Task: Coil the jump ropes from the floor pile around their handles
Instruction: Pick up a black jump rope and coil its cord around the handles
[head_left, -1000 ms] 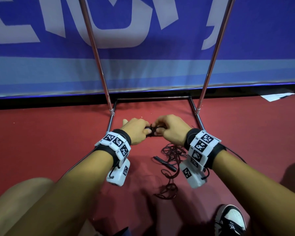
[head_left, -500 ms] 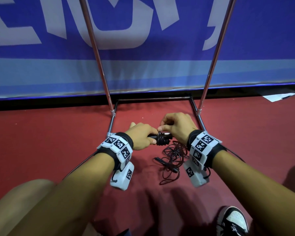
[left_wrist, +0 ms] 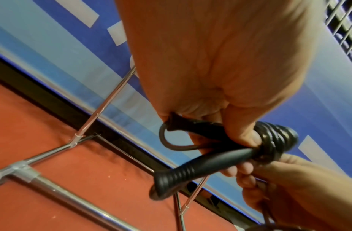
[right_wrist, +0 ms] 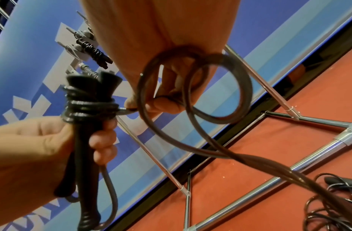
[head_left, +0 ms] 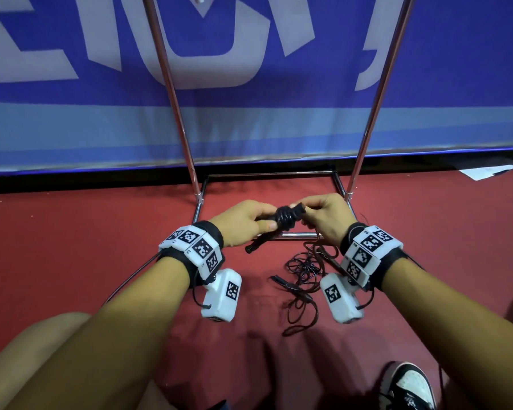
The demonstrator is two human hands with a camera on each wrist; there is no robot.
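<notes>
My left hand (head_left: 243, 220) grips the two black handles (left_wrist: 202, 162) of a jump rope held together, handles (right_wrist: 84, 150) pointing down toward the floor. Several turns of dark rope coil (head_left: 285, 218) wrap the handles' upper ends, coil (right_wrist: 88, 106) seen close in the right wrist view. My right hand (head_left: 323, 216) pinches the loose rope (right_wrist: 193, 100) just beside the coil, with loops hanging from its fingers. The rest of the rope trails down to a tangled pile (head_left: 302, 276) on the red floor, where another black handle (head_left: 279, 280) lies.
A chrome rack frame (head_left: 293, 234) stands on the floor under my hands, its two uprights (head_left: 172, 93) rising before a blue banner (head_left: 249, 69). A coiled rope (right_wrist: 94, 51) hangs on a hook up the rack. My shoe (head_left: 409, 386) is at bottom right, a knee at bottom left.
The coil on the handles has grown by more turns. Both hands rose a little, and the floor pile has shrunk as rope was drawn up.
</notes>
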